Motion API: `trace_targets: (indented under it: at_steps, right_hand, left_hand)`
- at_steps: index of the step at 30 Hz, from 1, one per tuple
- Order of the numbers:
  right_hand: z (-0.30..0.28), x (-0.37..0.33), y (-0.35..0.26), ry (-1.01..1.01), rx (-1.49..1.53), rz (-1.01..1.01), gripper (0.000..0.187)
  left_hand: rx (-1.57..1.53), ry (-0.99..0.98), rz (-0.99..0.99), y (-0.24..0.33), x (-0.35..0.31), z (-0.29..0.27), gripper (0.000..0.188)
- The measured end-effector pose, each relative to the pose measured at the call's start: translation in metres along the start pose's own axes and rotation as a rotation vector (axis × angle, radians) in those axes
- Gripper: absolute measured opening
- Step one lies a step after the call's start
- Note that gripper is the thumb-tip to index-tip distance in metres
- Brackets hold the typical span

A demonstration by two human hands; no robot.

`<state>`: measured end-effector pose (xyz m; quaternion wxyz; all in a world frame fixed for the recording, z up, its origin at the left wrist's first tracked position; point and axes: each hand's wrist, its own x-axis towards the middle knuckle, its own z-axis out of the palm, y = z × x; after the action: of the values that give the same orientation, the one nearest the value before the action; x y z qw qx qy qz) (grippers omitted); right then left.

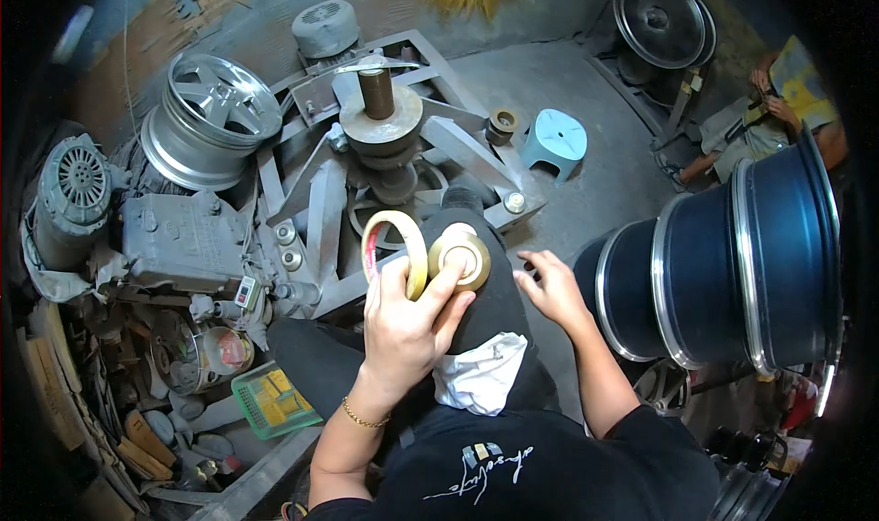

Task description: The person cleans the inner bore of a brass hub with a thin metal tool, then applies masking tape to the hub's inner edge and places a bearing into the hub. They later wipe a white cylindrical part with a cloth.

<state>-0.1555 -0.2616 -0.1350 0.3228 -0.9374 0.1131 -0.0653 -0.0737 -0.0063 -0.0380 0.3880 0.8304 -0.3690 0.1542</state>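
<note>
My left hand point(403, 324), with a thin chain at its wrist, is closed around a roll of yellowish masking tape point(413, 237), held up on edge. Its index finger and thumb also meet a gold-coloured round piece point(475, 263) with a pale ringed centre, over my dark-trousered leg; whether they grip it or only press on it I cannot tell. My right hand point(553, 289) is empty, fingers loosely apart, just right of that leg. A crumpled white cloth point(483, 373) lies on my lap.
Ahead stands a grey metal frame point(325, 219) with an upright spindle point(375, 95). A silver wheel rim point(211, 123) is left, stacked dark-blue rims point(705, 255) right. A light-blue stool point(556, 136) stands beyond; a seated person point(778, 109) is far right. A green basket point(275, 400) sits lower left.
</note>
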Motion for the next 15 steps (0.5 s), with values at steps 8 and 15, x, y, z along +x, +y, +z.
trace_targets:
  at_steps: [8, 15]
  right_hand:
    - [-0.026, 0.012, -0.059, 0.263, 0.370, -0.134, 0.027]
    - [-0.023, 0.030, -0.093, 0.189, 0.271, -0.509, 0.084]
  left_hand:
    - [-0.161, 0.105, -0.149, 0.007, 0.013, -0.006, 0.034]
    - [-0.126, 0.095, -0.131, 0.010, 0.026, -0.004, 0.027]
